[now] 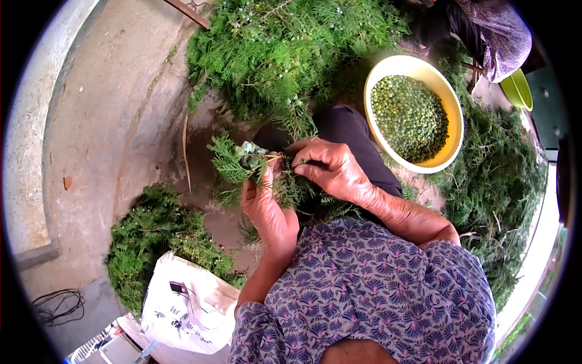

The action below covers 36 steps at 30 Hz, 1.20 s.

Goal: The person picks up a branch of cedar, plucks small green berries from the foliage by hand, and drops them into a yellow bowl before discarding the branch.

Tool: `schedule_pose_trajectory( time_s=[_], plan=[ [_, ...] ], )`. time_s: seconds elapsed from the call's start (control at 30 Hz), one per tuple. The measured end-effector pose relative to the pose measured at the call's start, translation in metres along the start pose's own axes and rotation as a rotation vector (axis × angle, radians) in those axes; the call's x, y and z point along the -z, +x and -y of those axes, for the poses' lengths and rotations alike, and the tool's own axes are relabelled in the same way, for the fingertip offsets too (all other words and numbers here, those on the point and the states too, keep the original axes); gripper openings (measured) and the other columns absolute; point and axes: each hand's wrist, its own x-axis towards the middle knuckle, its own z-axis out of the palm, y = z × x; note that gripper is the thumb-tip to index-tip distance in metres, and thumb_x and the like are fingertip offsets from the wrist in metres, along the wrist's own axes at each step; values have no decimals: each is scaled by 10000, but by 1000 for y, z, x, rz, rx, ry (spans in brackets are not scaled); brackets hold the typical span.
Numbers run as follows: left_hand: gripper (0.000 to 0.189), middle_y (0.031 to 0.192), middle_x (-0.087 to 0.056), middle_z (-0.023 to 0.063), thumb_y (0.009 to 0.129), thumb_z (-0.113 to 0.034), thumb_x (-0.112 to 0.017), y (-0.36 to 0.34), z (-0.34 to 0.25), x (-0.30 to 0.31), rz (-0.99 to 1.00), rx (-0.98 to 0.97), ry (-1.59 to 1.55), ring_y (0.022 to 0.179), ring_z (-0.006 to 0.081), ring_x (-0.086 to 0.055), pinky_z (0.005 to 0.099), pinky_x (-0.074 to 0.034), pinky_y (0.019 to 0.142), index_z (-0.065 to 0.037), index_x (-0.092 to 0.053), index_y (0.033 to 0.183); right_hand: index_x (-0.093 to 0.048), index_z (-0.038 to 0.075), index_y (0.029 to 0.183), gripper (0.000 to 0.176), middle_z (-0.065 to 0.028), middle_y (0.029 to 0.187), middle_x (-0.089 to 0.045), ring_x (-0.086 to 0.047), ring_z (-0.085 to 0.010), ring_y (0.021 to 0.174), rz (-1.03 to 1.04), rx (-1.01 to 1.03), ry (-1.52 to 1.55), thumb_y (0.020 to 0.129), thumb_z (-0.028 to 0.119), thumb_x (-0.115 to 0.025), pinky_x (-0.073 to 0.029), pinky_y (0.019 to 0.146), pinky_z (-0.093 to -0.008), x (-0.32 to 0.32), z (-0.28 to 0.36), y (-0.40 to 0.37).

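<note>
Sprig (pixel 227 161): clamped in left hand (pixel 271 221), apparently for steadiness. Right hand (pixel 339 173): bent fingers beside stem (pixel 274 157); cannot tell whether gripping. Bowl (pixel 447 97): near knee (pixel 342 118), seemingly for reach.

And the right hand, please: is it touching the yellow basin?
Apart. The head view shows it: a strip of dark trouser leg lies plainly between the right hand and the rim of the yellow basin.

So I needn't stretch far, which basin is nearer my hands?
The pale-rimmed yellow basin holding green berries; the lime-green basin is farther off, beside the other person.
</note>
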Motion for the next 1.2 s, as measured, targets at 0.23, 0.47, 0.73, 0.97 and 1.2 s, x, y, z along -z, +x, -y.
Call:
schedule_pose_trajectory(
  time_s=[0.23, 0.47, 0.73, 0.97, 1.2],
  plan=[
    [110, 983, -618, 101, 812, 24, -582, 2, 6, 0, 56, -274, 181, 899, 126, -559, 262, -427, 830, 4, -586, 920, -609, -21, 878, 153, -193, 1021, -594, -583, -311, 970, 4, 102, -133, 727, -37, -623, -492, 783, -335, -13, -5, -5],
    [107, 934, -623, 86, 801, 12, -614, 16, 4, -9, -12, -306, 205, 816, 112, -566, 256, -441, 764, -28, -531, 853, -579, -35, 874, 166, -249, 1164, -506, -547, -371, 1002, 81, 191, -185, 711, -51, -598, -492, 793, -357, -23, -5, -9],
    [86, 776, -645, 120, 802, -48, -624, 38, -1, 0, 106, -246, 131, 731, 171, -601, 302, -468, 747, -13, -546, 806, -577, -27, 874, 164, -255, 1160, -500, -556, -381, 968, 53, 212, -211, 721, -7, -631, -496, 776, -362, -21, -1, -10],
    [85, 739, -629, 65, 756, -34, -653, 50, 3, 4, 152, -77, -15, 661, 152, -592, 285, -497, 635, -12, -615, 829, -602, 10, 993, 200, -102, 786, -592, -567, -177, 712, -197, 57, -137, 860, 154, -566, -446, 632, -273, 6, 9, 11],
    [88, 688, -596, 53, 760, -22, -629, 42, -1, -5, 257, -19, 48, 593, 144, -571, 255, -478, 533, -4, -609, 843, -601, 11, 961, 236, -119, 807, -590, -585, -262, 807, -158, 242, -179, 733, 22, -658, -479, 697, -329, 11, 12, 41]
  ],
)
